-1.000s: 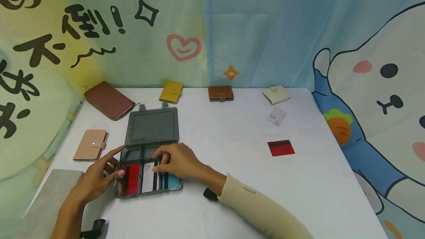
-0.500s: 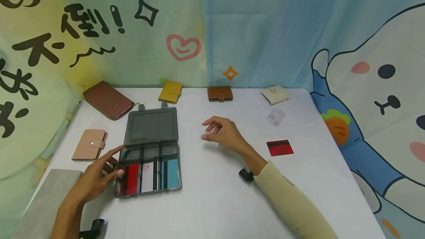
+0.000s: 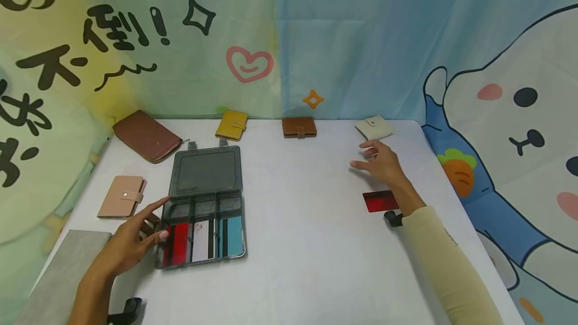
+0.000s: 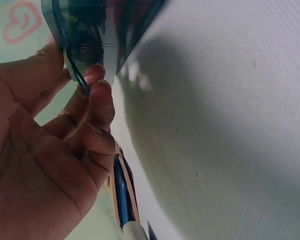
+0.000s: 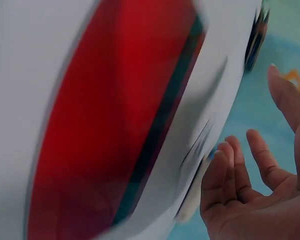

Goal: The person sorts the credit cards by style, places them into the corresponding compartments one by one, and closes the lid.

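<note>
A smoky grey plastic compartment case (image 3: 205, 170) lies with its lid folded back. In its front row sit a red card (image 3: 180, 245), a white card (image 3: 200, 240) and a blue card (image 3: 235, 236), each with a dark stripe. My left hand (image 3: 131, 239) grips the case's left edge between thumb and fingers; the left wrist view shows the fingertips at its rim. On the right, my right hand (image 3: 384, 164) hovers with fingers spread, holding nothing, over the spot of a small pale card, mostly hidden in the head view. Below it is a red striped card (image 3: 377, 201), partly behind the wrist.
Along the back lie a maroon zip wallet (image 3: 146, 137), a yellow wallet (image 3: 232, 125), a brown wallet (image 3: 300, 127) and a cream wallet (image 3: 374, 128). A pink-beige wallet (image 3: 121, 197) is left of the case. A flat grey object (image 3: 67, 270) lies at the front left.
My right hand has left the case's blue card compartment and swept right across the table to the pale card near the cream wallet. The left hand stays on the case.
</note>
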Demonstrator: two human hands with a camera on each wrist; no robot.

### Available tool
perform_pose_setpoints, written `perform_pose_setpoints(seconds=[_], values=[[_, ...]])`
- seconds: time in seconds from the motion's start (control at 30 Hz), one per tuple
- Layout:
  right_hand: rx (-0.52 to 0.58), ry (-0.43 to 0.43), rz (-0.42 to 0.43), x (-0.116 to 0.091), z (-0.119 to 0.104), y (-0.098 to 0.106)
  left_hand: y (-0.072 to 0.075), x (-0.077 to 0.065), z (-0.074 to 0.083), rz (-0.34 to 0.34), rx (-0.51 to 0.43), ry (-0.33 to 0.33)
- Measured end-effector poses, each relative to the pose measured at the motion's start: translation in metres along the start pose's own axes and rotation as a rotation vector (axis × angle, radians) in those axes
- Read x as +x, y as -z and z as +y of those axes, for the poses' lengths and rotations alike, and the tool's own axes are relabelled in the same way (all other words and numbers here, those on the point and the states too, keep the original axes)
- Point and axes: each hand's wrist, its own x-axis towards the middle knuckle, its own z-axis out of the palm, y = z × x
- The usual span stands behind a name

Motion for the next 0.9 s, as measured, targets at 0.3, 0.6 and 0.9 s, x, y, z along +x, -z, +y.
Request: perform_pose_setpoints(seconds=[0.3,0.6,0.9], values=[[-0.200,-0.178,0.100,0.009,0.030,0.026,-0.001,0.000,-0.002,0.002,-0.004,-0.007],[-0.185,-0.192,0.095,0.013,0.033,0.027,0.000,0.001,-0.001,0.007,0.007,-0.008],[0.110,-0.034,0.013,0.001,0.002,0.001,0.000,0.001,-0.001,-0.005,0.006,0.016]])
